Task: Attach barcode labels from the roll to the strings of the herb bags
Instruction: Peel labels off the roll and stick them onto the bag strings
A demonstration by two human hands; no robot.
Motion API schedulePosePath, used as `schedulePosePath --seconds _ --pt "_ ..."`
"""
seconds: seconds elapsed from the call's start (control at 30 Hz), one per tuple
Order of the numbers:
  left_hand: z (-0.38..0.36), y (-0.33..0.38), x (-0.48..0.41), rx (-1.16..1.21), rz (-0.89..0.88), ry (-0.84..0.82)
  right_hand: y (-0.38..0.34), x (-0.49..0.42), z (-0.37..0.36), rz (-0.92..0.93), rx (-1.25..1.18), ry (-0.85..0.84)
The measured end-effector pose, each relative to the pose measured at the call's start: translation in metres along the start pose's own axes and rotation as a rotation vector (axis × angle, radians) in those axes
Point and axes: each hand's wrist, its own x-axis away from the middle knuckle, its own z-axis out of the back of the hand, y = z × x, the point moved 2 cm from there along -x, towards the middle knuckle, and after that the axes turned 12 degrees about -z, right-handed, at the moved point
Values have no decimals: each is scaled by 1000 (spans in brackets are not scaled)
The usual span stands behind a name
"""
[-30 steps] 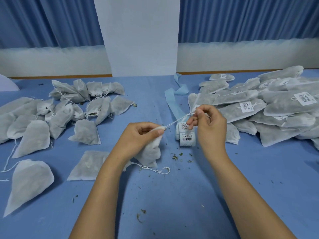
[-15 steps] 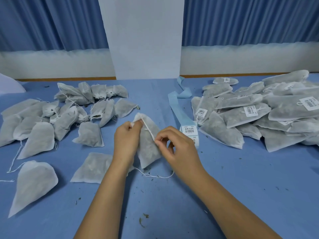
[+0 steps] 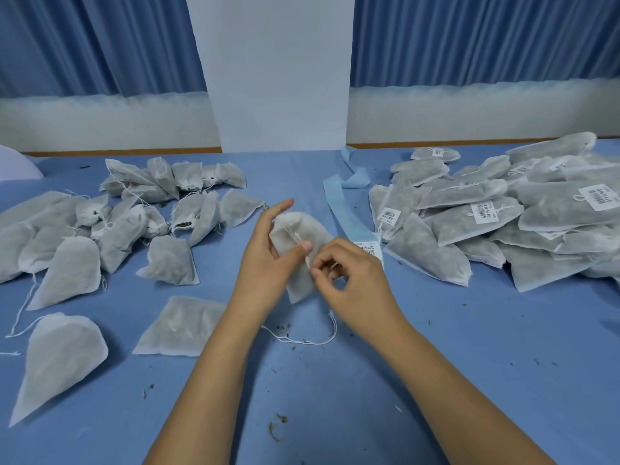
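- The herb bag (image 3: 317, 234) being worked on is held above the table (image 3: 436, 364), a little towards 12 o'clock from the middle of the view.
- It is grasped by the left hand (image 3: 265, 256): the thumb is pressed on its front and the other fingers are stretched out behind it.
- Its string (image 3: 292, 234) is pinched between thumb and forefinger of the right hand (image 3: 355, 283), at 4 o'clock of the bag. No label is seen on this string, so this bag is judged not yet done.
- The label roll (image 3: 368, 247) is found at 3 o'clock of the bag, just beside the right hand, with a barcode label facing up. Its blue backing strip (image 3: 335, 203) is trailed away towards 12 o'clock with no labels seen on it.
- A labelled pile (image 3: 484, 213) is heaped at 2 to 3 o'clock. Barcode tags are seen on several of its bags, and on the rest they may be hidden.
- An unlabelled pile (image 3: 151, 209) is spread at 9 to 10 o'clock, with loose strings and no tags seen. A few more bags (image 3: 181, 327) are laid at 7 to 8 o'clock.
- The task is judged to be around halfway. A label is yet to be peeled and closed round the pinched string, and the left-side bags remain to be handled likewise.
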Motion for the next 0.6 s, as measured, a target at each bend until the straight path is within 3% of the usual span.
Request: schedulePosePath --seconds 0.1,0.2,0.27,0.33,0.4,0.47,0.6 --pt "4 -2 -2 -139 -150 142 4 -7 17 -41 -16 61" --pt "5 -1 -1 -173 -247 204 29 -21 52 -433 -92 263" --pt "3 -3 -1 -243 -260 205 48 -22 59 -697 -75 141" --pt "2 -5 -1 -342 -288 189 57 -19 52 -822 -114 -36" --pt "1 -9 0 -399 -334 150 60 -16 42 -823 -164 -81" --pt "-5 -11 0 -450 -385 76 62 -16 37 -786 -205 -11" --pt "-21 -12 1 -494 -471 -166 54 -13 24 -736 -331 8"
